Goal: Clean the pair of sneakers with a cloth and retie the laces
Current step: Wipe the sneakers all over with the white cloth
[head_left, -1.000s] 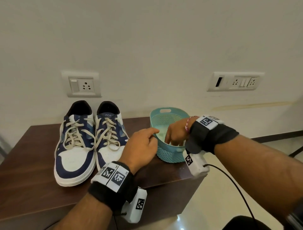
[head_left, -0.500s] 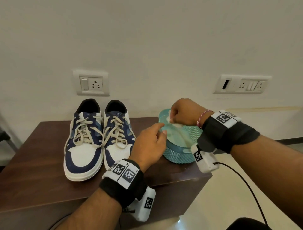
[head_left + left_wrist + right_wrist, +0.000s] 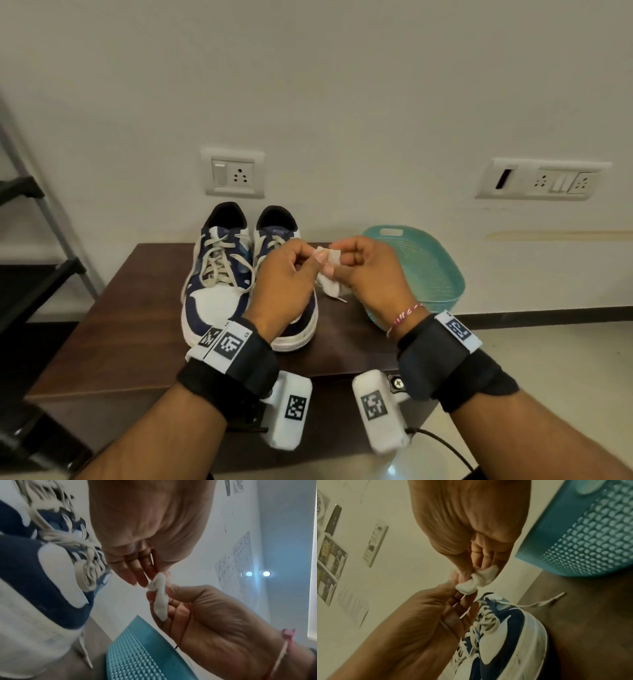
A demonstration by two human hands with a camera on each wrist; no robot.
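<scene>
The cloth (image 3: 329,274) is bunched between my two hands, in the air above the table's middle, just in front of the right-hand sneaker. It is a small white scrap, soft and limp; it crumples into folds wherever I nip it and I judge it weighs almost nothing. It will not hold a shape, so I would take it by a corner in each hand to spread it, then wad it behind my fingers for wiping.

My left hand (image 3: 286,274) pinches one end between thumb and forefinger, the other fingers (image 3: 130,577) lying loosely together. My right hand (image 3: 368,274) pinches the other end, its fingers curled round the hanging part.

The pair of sneakers (image 3: 219,284) stands side by side toward the table's far edge, heels to the wall, toes toward me. Navy and white panels look smooth and wipeable; the soles are thick white rubber, probably stiff enough to press against. The laces (image 3: 215,263) are flat, cream and floppy, and one loose end (image 3: 544,602) trails onto the table (image 3: 137,325), which is dark, smooth wood.

At the right edge sits a teal basket (image 3: 431,270), rigid perforated plastic.
</scene>
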